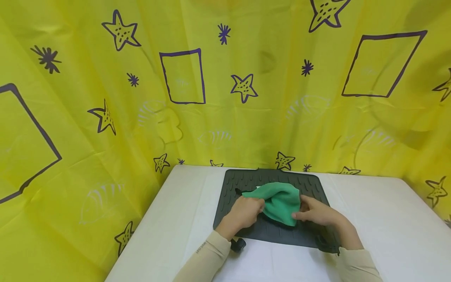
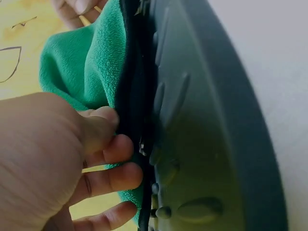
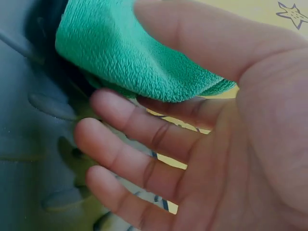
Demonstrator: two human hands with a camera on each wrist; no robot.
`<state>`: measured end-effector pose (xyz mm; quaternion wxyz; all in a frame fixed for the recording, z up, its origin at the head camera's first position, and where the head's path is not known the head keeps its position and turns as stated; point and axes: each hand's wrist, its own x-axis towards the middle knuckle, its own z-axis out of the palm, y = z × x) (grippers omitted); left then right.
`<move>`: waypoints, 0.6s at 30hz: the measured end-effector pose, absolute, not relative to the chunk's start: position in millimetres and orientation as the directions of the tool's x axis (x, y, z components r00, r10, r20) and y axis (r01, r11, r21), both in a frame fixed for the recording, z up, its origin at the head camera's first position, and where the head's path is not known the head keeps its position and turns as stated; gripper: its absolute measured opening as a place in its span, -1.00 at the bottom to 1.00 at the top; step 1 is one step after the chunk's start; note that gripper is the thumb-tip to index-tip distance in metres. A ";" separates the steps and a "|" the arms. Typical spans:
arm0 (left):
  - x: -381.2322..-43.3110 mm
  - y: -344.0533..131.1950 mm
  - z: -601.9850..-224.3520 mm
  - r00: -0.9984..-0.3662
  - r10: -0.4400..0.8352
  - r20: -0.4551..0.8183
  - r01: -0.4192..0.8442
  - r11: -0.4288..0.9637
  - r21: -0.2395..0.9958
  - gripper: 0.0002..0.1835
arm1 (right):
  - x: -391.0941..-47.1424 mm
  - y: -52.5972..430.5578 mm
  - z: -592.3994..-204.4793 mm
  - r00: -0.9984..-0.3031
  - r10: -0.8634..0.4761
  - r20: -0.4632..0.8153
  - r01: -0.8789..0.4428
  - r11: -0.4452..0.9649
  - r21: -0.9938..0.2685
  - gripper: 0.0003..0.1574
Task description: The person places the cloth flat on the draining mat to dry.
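Note:
A green fleecy cloth (image 1: 280, 197) is bunched over a dark ribbed mat (image 1: 282, 236) in the head view. My left hand (image 1: 245, 211) grips its left side; in the left wrist view the thumb and index finger pinch the cloth (image 2: 103, 62), the other fingers loosely curled. A black strip (image 2: 131, 96) runs along the cloth's lower edge there, against the mat. My right hand (image 1: 318, 210) is at the cloth's right edge. In the right wrist view its thumb (image 3: 163, 21) lies over the cloth and the index finger passes behind it, the remaining fingers spread below.
The mat, with raised drop-shaped bumps, lies on a white table (image 1: 169, 219). A yellow curtain (image 1: 218, 121) with starfish and frame drawings hangs behind and to the left. Small black objects (image 1: 238, 245) show near both wrists.

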<state>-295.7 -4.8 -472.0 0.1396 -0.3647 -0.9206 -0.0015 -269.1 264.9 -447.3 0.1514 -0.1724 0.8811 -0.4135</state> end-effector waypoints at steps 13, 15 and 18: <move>-300.4 -8.0 -462.5 -0.734 0.625 0.267 0.638 0.769 -0.044 -0.81 | -261.2 242.7 -450.9 -0.919 -0.337 -0.205 -0.137 0.759 -0.636 0.70; -301.8 -9.3 -461.7 -0.746 0.606 0.275 0.625 0.780 -0.023 -0.82 | -261.9 241.6 -452.0 -0.928 -0.321 -0.191 -0.140 0.772 -0.620 0.69; -304.8 -12.5 -460.0 -0.762 0.578 0.293 0.608 0.794 0.016 -0.83 | -265.4 243.4 -455.1 -0.944 -0.300 -0.135 -0.151 0.762 -0.630 0.46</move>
